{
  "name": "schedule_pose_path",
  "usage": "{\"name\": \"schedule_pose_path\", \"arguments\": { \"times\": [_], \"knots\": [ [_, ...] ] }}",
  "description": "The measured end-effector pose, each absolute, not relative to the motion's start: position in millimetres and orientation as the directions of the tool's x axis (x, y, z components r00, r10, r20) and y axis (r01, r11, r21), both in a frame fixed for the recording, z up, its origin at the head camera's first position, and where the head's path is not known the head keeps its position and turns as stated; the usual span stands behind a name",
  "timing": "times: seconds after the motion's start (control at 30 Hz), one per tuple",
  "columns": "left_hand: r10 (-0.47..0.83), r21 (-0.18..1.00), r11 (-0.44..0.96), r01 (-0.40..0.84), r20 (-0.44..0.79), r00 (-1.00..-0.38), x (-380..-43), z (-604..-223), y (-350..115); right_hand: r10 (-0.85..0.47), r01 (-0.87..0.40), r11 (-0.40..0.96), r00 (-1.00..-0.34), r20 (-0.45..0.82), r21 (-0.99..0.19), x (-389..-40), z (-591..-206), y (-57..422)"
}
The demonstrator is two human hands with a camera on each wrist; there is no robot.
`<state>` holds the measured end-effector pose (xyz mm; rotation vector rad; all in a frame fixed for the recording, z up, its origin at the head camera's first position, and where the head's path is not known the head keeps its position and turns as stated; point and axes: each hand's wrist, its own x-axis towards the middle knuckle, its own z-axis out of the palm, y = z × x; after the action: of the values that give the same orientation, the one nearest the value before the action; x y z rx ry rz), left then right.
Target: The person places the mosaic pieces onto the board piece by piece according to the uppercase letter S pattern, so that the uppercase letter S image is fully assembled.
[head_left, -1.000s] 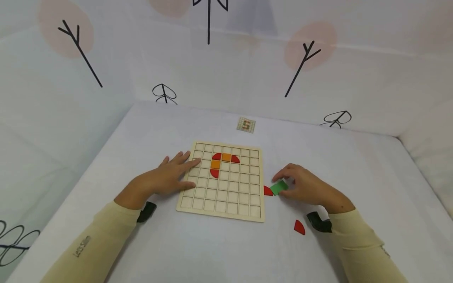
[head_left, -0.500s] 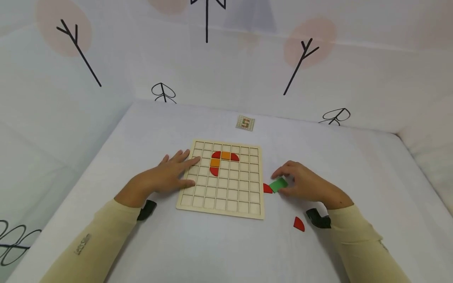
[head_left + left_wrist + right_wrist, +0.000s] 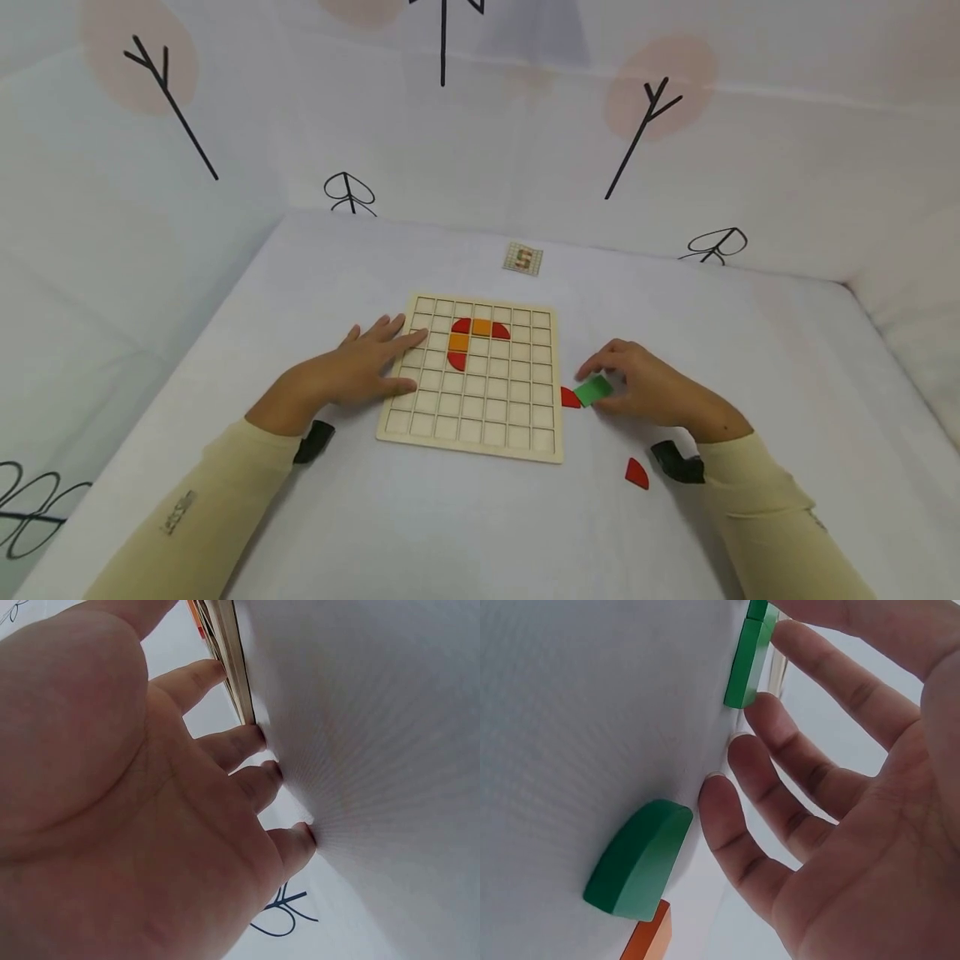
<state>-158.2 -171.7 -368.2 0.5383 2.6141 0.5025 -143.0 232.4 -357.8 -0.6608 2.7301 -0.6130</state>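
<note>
My left hand [image 3: 358,367] rests with spread fingers over the left edge of a wooden grid board [image 3: 483,454]; thumb and index finger reach onto it, and the other fingertips touch the cloth beyond. On the board sit red quarter-round pieces [image 3: 456,361] and orange squares [image 3: 458,342]. Right of the board, my right hand [image 3: 641,387] lies with relaxed fingers, thumb and index fingertips right at green square blocks [image 3: 594,390]. Beneath its palm the right wrist view shows a green quarter-round block [image 3: 649,866] and an orange block [image 3: 651,930], both hidden from the head view.
A red quarter-round piece [image 3: 571,397] lies at the board's right edge, and another red piece [image 3: 637,473] lies nearer me. A small pattern card [image 3: 522,258] sits behind the board. Dark wrist camera parts [image 3: 677,462] show beneath the sleeves. White cloth covers the table and walls.
</note>
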Motion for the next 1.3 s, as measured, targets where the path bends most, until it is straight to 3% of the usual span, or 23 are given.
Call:
{"name": "schedule_pose_path", "arguments": {
  "times": [1.3],
  "knots": [
    [0.440,0.413,0.862,0.293,-0.324,-0.837,-157.3,-365.9,-170.2,-0.445,-0.337,0.816,-0.885,-0.139,-0.470,-146.4,-359.9,231.4]
  ]
}}
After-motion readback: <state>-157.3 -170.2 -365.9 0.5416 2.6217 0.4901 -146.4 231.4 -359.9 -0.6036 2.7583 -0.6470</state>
